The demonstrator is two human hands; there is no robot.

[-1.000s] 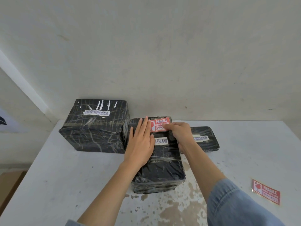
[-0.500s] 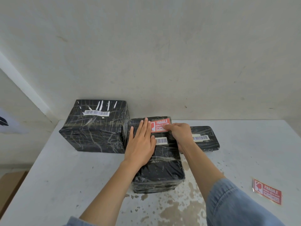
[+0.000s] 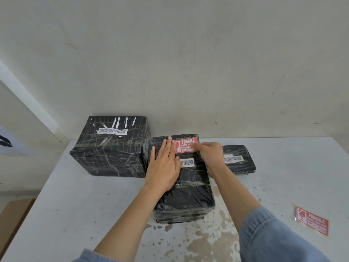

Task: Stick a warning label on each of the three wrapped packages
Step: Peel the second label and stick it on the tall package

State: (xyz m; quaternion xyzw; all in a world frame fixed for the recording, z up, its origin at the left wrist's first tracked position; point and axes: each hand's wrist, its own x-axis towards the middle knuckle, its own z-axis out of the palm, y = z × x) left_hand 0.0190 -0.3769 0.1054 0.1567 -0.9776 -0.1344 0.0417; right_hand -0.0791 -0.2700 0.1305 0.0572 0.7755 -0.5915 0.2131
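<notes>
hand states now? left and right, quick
Left hand: open, lying flat on the middle package.
Right hand: fingertips on the FRAGILE label; whether it presses or pinches cannot be told.

Fingers (image 3: 198,146) of the right hand (image 3: 211,156) cover the label's (image 3: 186,146) right end, cutting its second line off at "HANDLE WIT". Whether they pinch or press it is unclear. The left hand's (image 3: 164,167) thumb hides the barcode's (image 3: 188,163) left end. The flat package's (image 3: 240,163) left end lies behind the right hand. The spare label's (image 3: 311,220) small print is blurred.
</notes>
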